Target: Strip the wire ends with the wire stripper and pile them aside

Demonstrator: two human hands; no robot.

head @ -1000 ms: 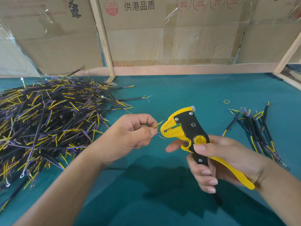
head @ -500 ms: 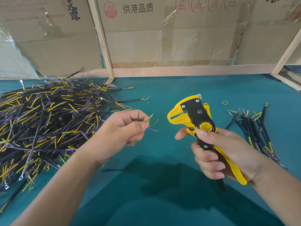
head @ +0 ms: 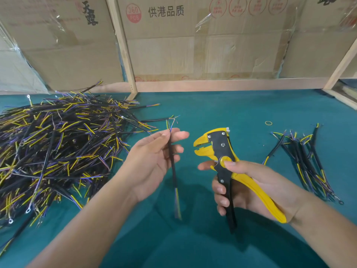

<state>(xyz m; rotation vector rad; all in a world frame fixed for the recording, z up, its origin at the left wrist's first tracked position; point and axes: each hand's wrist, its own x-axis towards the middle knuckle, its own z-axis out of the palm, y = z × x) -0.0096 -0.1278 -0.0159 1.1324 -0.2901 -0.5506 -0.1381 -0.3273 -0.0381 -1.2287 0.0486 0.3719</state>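
Observation:
My left hand point(head: 154, 161) pinches a black cable point(head: 172, 165) near its top end, between thumb and fingers. The cable hangs almost upright; thin yellow and purple cores fan out above the fingers and below at its blurred lower end. My right hand point(head: 251, 186) grips the yellow and black wire stripper point(head: 220, 151) by its handles, jaws slightly parted and pointing left toward the cable, about a hand's width away. A big heap of black, yellow and purple wires point(head: 54, 147) lies at the left. A small bundle of wires point(head: 305, 157) lies at the right.
The teal table cover point(head: 222, 109) runs back to a wooden frame point(head: 123, 51) and cardboard panels point(head: 202, 45). A small yellow rubber ring point(head: 268, 123) lies behind the stripper, left of the small bundle.
My left hand has opened out and turned the cable from pointing at the jaws to hanging upright. The stripper has drawn back right from the wire end.

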